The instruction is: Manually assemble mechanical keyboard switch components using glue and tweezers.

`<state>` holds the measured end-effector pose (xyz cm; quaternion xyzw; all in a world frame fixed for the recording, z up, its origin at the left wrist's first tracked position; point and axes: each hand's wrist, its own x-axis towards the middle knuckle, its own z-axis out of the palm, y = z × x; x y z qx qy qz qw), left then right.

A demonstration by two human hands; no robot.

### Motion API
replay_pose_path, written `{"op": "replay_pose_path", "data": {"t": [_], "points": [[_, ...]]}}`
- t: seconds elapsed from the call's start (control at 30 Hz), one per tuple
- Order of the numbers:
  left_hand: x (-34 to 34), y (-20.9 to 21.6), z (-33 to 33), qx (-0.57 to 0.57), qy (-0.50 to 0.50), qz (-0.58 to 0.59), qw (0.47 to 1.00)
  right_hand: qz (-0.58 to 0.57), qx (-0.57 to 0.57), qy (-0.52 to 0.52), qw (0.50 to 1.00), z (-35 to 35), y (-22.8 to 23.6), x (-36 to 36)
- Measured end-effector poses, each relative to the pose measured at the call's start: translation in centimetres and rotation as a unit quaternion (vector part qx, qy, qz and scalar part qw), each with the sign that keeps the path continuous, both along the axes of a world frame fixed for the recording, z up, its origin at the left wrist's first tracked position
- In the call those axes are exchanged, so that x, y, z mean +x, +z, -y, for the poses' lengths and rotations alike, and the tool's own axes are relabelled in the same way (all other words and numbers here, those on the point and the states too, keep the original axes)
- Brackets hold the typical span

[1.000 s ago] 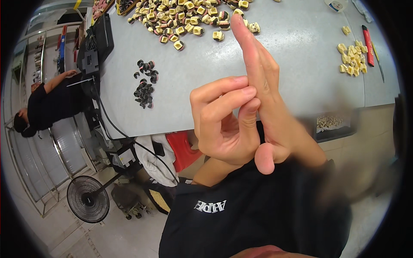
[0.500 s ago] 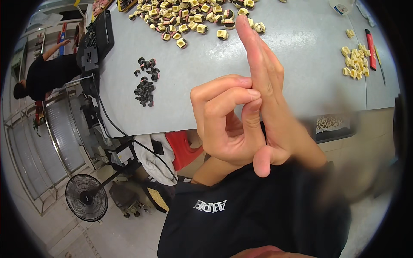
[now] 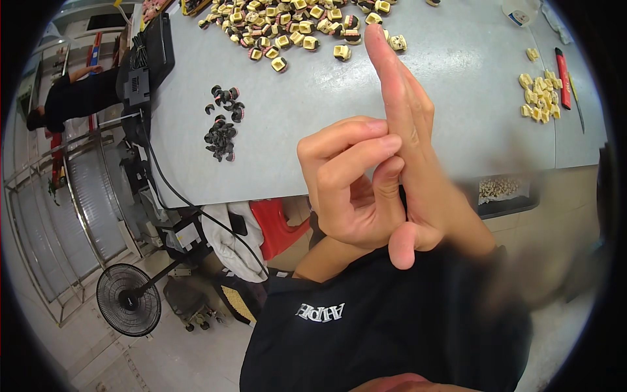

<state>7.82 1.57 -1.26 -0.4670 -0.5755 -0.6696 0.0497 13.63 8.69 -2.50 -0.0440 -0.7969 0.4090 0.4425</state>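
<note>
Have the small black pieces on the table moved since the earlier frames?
No. Against the grey table and its near edge, the small black pieces keep their place; only the view has shifted slightly.

Left hand (image 3: 353, 183) against flat right hand (image 3: 406, 140), near grey table (image 3: 281, 108)

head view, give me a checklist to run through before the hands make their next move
1. Right hand open and flat: ok.
2. Left hand clear of the right hand: not ok, its fingertips touch it.
3. Nothing pinched in the left hand: cannot tell, its fingers hide the grip.
4. Black pieces at left apart from the cream cluster at right: ok.
5. Red tool clear of both hands: ok, beside the cream cluster.
</note>
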Motion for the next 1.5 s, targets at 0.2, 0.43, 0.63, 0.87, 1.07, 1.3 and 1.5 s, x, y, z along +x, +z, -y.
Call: {"op": "replay_pose_path", "data": {"t": [0.2,0.43,0.63,0.87,1.07,1.3,1.5], "points": [[-0.2,0.0,0.2,-0.021,0.007,-0.033,0.999,0.013,-0.006,-0.006,1.0,0.2,-0.2,0.1],[-0.4,0.1,0.2,-0.013,0.005,-0.027,1.0,0.008,0.002,0.003,1.0,0.1,0.0,-0.1],[-0.5,0.3,0.1,-0.028,0.002,-0.033,0.999,0.027,0.025,-0.002,0.999,0.0,0.4,0.3],[-0.1,0.1,-0.4,-0.024,0.007,-0.011,1.0,0.034,0.021,0.001,0.999,-0.2,0.2,0.4],[-0.2,-0.3,-0.3,0.024,0.033,-0.014,0.999,0.054,0.029,0.021,0.998,-0.2,0.7,0.3],[-0.2,0.5,-0.2,-0.008,0.001,-0.033,0.999,0.129,-0.149,0.009,0.98,1.3,2.3,1.7],[-0.2,1.5,0.4,-0.013,0.001,0.006,1.0,0.145,-0.144,-0.008,0.979,1.6,1.6,1.2]]}}
